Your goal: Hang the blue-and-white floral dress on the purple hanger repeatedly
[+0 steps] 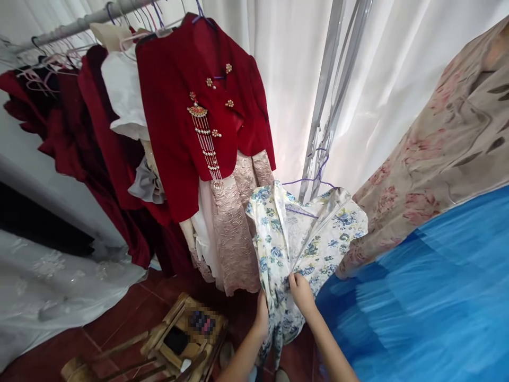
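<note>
A white dress with blue flowers hangs on a purple wire hanger, its front open in a deep V. At the bottom of that V, my right hand pinches the edges of the opening between thumb and fingers; whether a zip pull is in the pinch cannot be made out. My left hand is lower, at the dress's left side, closed about the cloth with its fingers partly hidden. Below it, a strip of the same fabric hangs down.
A red jacket with a beaded tassel hangs over a pink brocade skirt. Dark red garments fill the rail to the left. A bamboo chair stands below; a blue tulle skirt spreads on the right.
</note>
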A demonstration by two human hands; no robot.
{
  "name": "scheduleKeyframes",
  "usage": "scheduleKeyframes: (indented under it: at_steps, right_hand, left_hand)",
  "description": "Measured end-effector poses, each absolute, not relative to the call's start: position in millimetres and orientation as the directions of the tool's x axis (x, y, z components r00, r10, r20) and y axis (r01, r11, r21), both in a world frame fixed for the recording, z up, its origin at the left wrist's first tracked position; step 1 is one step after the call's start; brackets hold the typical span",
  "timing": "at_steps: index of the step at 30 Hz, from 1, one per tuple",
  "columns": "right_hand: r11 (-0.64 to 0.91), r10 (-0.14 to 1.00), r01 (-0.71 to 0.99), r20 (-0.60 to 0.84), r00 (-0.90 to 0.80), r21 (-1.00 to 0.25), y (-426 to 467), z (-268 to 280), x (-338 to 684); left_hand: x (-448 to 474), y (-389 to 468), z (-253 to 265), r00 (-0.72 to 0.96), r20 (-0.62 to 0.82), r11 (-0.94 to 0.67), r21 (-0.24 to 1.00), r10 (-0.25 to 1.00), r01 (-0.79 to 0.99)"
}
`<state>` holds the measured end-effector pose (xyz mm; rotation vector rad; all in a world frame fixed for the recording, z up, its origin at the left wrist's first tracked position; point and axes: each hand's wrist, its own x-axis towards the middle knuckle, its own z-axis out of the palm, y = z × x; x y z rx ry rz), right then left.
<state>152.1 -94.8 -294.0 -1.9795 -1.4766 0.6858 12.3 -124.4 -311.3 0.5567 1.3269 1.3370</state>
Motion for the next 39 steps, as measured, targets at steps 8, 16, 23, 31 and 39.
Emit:
scheduleKeyframes:
  at_steps: [8,16,23,31,39]
  right_hand:
    - [-0.027,0.974,0.113,-0.001,0.226,-0.993,-146.0,-304.7,130.9]
    - [-0.122,0.954,-0.2,-0.17,0.248,-0.972,-108.3,-241.9,146.0]
    - [0.251,0.897,-0.143,0.174,0.406,-0.957,-2.6,-93.5,171.4]
    - [0.352,0.823,-0.058,0.28,0.495,-0.934,32.7,-39.3,174.7]
    - [0.429,0.762,0.129,0.434,0.481,-0.894,-4.0,-54.8,164.4]
  left_hand:
    - [26.8,-135.5,-338.2,0.001,0.302,-0.286,0.905,0.953,0.315]
    - [44.3,-110.6,-319.6,0.221,0.213,-0.295,0.833,0.952,0.468]
    - [29.2,-94.5,-322.9,0.368,0.204,-0.385,0.755,0.907,0.531]
    - [7.4,-64.4,-320.1,0.552,0.161,-0.449,0.779,0.818,0.439]
    - [25.6,47.3,-90.3,0.354,0.775,-0.852,0.488,0.523,0.189]
